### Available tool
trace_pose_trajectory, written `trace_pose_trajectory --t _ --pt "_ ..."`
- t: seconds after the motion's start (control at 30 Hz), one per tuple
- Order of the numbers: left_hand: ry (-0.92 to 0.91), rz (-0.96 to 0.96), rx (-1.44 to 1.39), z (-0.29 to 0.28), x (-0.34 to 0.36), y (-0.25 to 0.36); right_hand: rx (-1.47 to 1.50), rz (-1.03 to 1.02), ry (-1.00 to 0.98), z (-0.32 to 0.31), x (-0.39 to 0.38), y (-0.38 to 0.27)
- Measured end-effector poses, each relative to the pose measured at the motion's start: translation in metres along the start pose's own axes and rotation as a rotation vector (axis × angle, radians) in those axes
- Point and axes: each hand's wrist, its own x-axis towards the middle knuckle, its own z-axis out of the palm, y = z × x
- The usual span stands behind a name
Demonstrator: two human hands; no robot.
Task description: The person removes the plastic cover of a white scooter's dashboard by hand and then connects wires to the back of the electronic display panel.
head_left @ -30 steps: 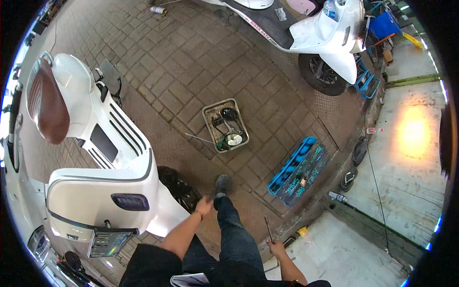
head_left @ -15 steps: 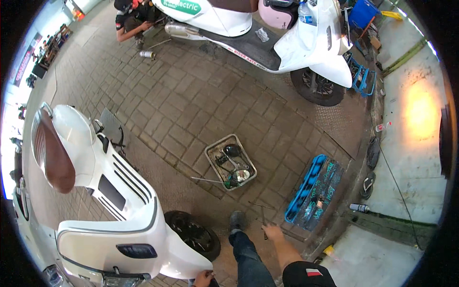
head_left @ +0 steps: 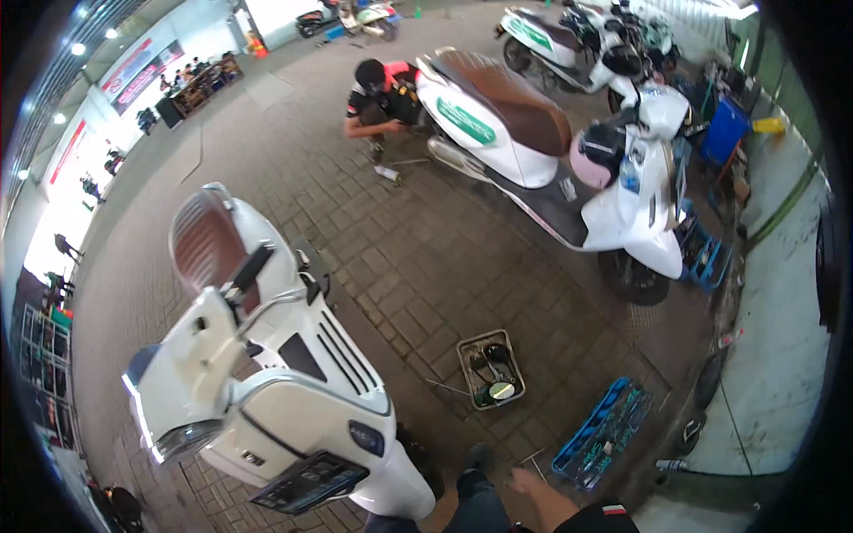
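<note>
My right hand (head_left: 526, 482) is low in the view, closed around the stem of a T-handle wrench (head_left: 533, 458); its fingers are small and partly blurred. To its right lies a blue-and-black toolbox (head_left: 593, 444) with light writing on its lid. My left hand is out of view. Ahead on the paving sits a shallow tray (head_left: 461, 366) of parts, with a dark rounded part, a round shiny piece and a long thin rod sticking out to the left. Close on my left stands a cream scooter (head_left: 293, 426) with a brown seat.
A white scooter (head_left: 524, 169) with a brown seat stands across the paving, a person (head_left: 378, 111) crouching at its rear. A can (head_left: 387, 173) lies nearby. Blue open toolbox (head_left: 706, 258) and blue bin (head_left: 724, 127) line the right wall. More scooters (head_left: 569, 49) stand behind.
The view has tilted up and swung left, so everything sits lower and further right. My left hand, beside the cream scooter's front before, has left the view. The wrench remains with my right hand.
</note>
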Motion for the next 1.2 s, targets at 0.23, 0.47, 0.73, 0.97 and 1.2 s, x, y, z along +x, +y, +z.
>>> trace_pose_trajectory --t 0.23,0.47,0.73,0.97,1.2 --pt "0.73 0.61 -0.849 -0.134 0.122 0.0 0.62 -0.417 0.885 -0.249 -0.065 -0.327" --pt "-0.065 0.861 -1.685 -0.184 0.119 0.148 1.492 -1.014 0.558 -0.293 -0.133 -0.603" --pt "-0.298 0.983 -1.848 -0.179 0.048 0.249 1.94 -0.93 -0.041 -0.283 -0.156 -0.705" --pt "-0.463 0.869 -1.964 -0.188 0.029 0.252 1.951 -0.811 -0.084 -0.291 -0.173 -0.709" --pt "-0.372 0.829 -1.946 -0.194 -0.009 0.25 1.934 -0.783 -0.213 -0.298 -0.176 -0.699"
